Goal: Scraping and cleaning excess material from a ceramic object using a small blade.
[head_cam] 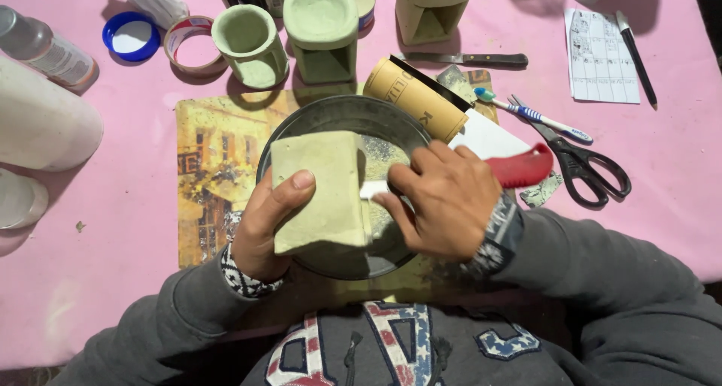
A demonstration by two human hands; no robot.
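Observation:
My left hand (269,221) grips a pale green square clay block (320,194), thumb on its top face, over a round grey metal pan (342,115). My right hand (444,198) holds a tool with a red handle (523,168); its white blade tip (372,189) touches the block's right side. Greenish dust lies in the pan.
The pan sits on a picture placemat (214,168) on a pink table (113,243). Behind stand green clay pots (252,44), a sandpaper roll (414,96), a knife (466,58), a tape roll (192,44) and a blue lid (131,36). Scissors (583,168), a toothbrush (534,115), paper (602,55) and a pen (635,48) lie on the right.

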